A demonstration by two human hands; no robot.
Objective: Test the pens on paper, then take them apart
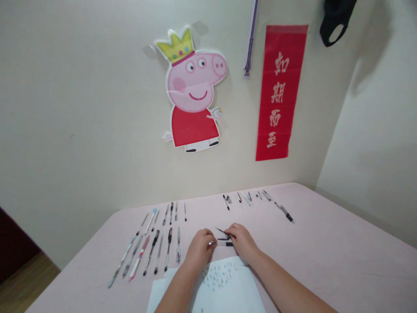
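Left hand [201, 246] pinches a small shiny piece [211, 243] and right hand [241, 240] a thin dark pen part [220, 230], both over the tabletop [325, 252], between its far edge and the written-on paper [236, 289].

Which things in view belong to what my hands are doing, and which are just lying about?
Likely in the work:
pen parts between the left hand and right hand
pens in rows at left
slim pieces at far right

Apparently just about:
paper with writing
pig cutout
red banner
purple cord
black item, top right
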